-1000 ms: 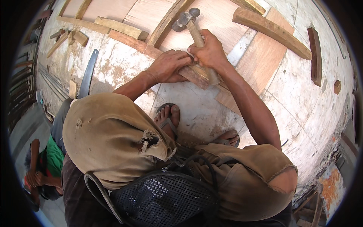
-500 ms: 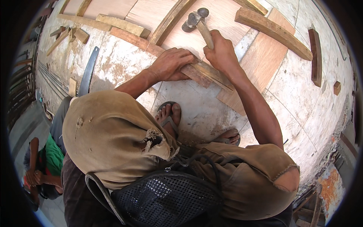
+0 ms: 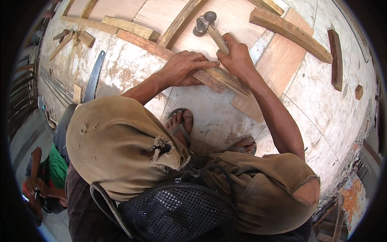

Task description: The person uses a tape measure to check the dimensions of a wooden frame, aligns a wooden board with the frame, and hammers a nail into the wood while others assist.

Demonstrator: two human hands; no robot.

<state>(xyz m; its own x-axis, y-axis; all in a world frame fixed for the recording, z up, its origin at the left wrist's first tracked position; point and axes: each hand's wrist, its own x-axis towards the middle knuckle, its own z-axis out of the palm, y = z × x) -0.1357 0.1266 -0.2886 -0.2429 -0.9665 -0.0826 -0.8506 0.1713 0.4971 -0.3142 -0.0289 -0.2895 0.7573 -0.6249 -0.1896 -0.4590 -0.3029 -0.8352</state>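
Note:
My right hand [image 3: 236,59] is wrapped round the wooden handle of a ball-peen hammer [image 3: 218,39]. The metal head is raised and points away from me, above a pale plywood sheet. My left hand [image 3: 182,69] grips a wooden strip [image 3: 229,80] at the near edge of the framed sheet, with its fingers lying over the top. One of its fingers stretches right along the strip, close below my right hand. A reddish batten [image 3: 210,80] lies against the strip, partly under my left hand. Whether a nail stands at the fingertips I cannot make out.
A handsaw [image 3: 94,76] lies on the tiled floor at the left, near several wood offcuts [image 3: 86,39]. Thick beams [image 3: 292,35] and a plywood strip [image 3: 278,66] lie at the right. A co-worker's hands [image 3: 38,187] show at the lower left.
The hammer head has shifted slightly left and down. My left hand's finger has stretched further right, over where a thin nail showed before.

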